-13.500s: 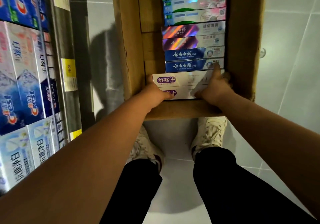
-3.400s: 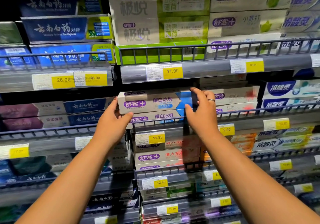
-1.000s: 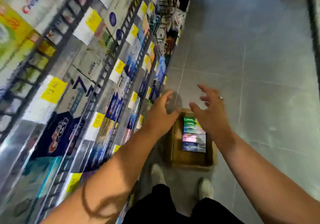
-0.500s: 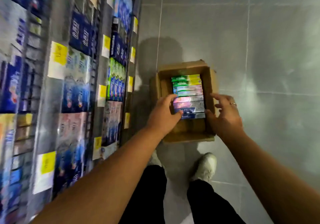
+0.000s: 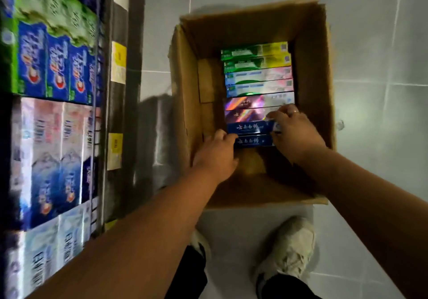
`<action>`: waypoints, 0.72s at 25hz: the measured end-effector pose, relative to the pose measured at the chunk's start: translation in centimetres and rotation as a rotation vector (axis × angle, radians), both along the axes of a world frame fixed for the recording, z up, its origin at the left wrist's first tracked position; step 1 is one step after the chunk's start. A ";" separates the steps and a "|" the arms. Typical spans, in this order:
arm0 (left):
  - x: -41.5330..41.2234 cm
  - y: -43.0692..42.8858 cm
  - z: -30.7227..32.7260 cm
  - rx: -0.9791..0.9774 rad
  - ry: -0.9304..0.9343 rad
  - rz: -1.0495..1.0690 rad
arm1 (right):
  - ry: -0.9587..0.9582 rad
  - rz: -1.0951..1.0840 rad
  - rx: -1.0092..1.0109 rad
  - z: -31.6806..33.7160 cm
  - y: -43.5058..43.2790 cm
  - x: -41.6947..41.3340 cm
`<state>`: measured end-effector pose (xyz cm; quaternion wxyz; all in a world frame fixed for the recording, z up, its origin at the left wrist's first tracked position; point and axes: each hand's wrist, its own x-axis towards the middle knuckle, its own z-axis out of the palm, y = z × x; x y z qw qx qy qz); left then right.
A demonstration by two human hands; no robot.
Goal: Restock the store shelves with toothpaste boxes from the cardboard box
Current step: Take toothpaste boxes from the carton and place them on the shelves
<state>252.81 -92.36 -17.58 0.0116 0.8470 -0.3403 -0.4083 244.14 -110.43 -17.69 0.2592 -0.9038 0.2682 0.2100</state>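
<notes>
Both hands are down inside the cardboard box on the floor. The left hand has its fingers curled against the near left end of the two dark blue toothpaste boxes, and the right hand, a ring on one finger, is spread over their right end, fingertips reaching the shiny purple boxes just behind. The hands look closed on the blue pair from either end, though nothing is raised yet.

Beyond the blue pair the row runs on: the purple ones, then pale pink and green boxes, then bright green and yellow boxes at the far wall. The near part of the box floor is bare cardboard, which suggests part of the load is already out.

To the left, the store shelves stand packed with blurred toothpaste packs and yellow price tags. Judging by the eight or so boxes left, the restocking is partway along, with several trips remaining.
</notes>
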 end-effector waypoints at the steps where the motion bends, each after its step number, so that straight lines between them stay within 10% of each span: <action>1: 0.1 -0.2 -1.7 0.019 0.001 -0.010 | 0.045 0.039 -0.028 -2.0 -0.3 0.0; 13: -0.9 -1.3 -7.3 0.116 -0.185 -0.199 | 0.314 0.269 -0.352 -7.4 -0.9 0.1; 18: -0.6 -0.2 -5.0 -0.046 -0.027 -0.125 | 0.252 -0.017 -0.090 -6.9 0.0 -0.8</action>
